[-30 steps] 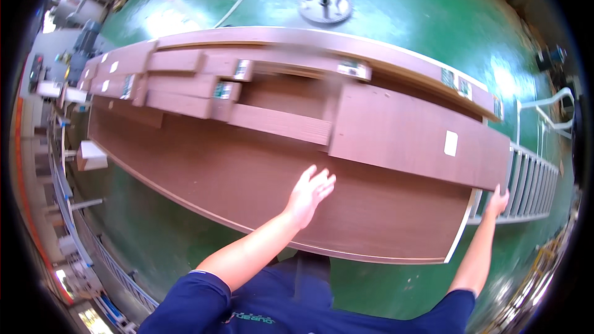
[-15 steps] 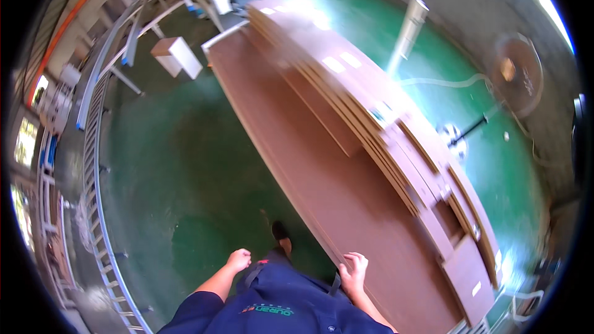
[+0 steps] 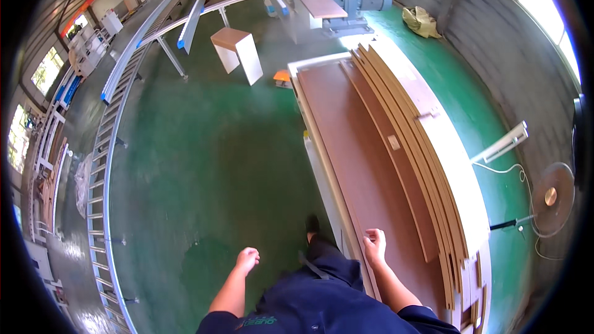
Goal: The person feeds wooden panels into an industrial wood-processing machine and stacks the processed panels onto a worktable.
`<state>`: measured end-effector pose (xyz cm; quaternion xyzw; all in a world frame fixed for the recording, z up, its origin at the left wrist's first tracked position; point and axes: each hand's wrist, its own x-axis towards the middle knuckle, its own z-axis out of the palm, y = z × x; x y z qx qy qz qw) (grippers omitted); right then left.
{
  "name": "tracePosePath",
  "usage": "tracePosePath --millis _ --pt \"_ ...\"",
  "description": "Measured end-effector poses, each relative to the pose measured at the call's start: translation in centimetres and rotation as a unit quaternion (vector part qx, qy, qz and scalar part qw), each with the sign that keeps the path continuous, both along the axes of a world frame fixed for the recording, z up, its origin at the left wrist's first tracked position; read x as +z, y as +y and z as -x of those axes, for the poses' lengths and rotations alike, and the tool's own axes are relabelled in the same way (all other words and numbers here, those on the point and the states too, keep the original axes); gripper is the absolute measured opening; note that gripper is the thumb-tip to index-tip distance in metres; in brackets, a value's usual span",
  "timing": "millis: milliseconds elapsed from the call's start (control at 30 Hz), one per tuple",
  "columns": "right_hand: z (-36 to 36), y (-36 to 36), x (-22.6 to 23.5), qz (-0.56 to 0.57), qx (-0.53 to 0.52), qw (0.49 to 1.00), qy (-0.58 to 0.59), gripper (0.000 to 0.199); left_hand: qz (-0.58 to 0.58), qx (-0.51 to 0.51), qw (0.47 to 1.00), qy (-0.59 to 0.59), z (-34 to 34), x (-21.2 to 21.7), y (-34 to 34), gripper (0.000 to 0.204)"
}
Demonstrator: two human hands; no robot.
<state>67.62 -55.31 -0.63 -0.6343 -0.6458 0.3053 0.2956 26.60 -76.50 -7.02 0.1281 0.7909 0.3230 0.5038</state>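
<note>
My left hand [image 3: 248, 260] hangs in the air over the green floor, fingers curled in a loose fist with nothing visible in it. Over the near edge of a long brown panel [image 3: 334, 130] is my right hand [image 3: 374, 246], its fingers also curled and apparently holding nothing; whether it touches the panel I cannot tell. The panel lies on a long pale-framed table [image 3: 317, 159] along my right side. On its far side is a stack of brown boards [image 3: 408, 124], with a thin loose board [image 3: 387, 154] leaning beside it.
A roller conveyor [image 3: 99, 204] runs along the left. Ahead stand a small brown-topped stool-like box [image 3: 235, 46], an orange object [image 3: 283, 78] and a grey-blue motor [image 3: 365, 0]. Beyond the stack are a round fan [image 3: 550, 198] and a white post [image 3: 504, 142] with a cable.
My view has swung, shifting the table and stack rightward in the picture, and I have moved forward along the table. My right hand's fingers are more curled than before.
</note>
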Motion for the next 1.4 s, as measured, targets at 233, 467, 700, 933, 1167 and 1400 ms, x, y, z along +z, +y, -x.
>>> tracePosePath --millis 233,467,700,933,1167,1400 --pt "19.9 33.9 -1.2 0.241 0.001 0.808 0.538 0.033 0.08 0.055 0.994 -0.041 8.5 -1.5 8.2 0.014" --pt "42.0 71.4 10.5 0.219 -0.019 0.651 0.727 0.085 -0.018 -0.069 0.993 0.092 19.6 3.7 18.6 0.013" --pt "50.5 89.5 13.0 0.165 -0.023 0.6 0.782 0.061 -0.03 -0.122 0.992 0.025 33.4 0.3 34.9 0.018" --pt "51.6 89.2 12.0 0.081 -0.147 0.748 0.642 0.039 -0.005 -0.016 0.999 -0.039 45.6 3.8 70.0 0.021" --pt "45.7 69.4 16.3 0.059 -0.191 0.684 0.702 0.063 -0.195 -0.076 0.875 -0.436 38.7 14.5 101.0 0.061" --pt "41.4 41.4 20.1 0.074 -0.306 0.656 0.685 0.069 -0.224 -0.185 0.739 -0.608 26.8 20.7 99.7 0.076"
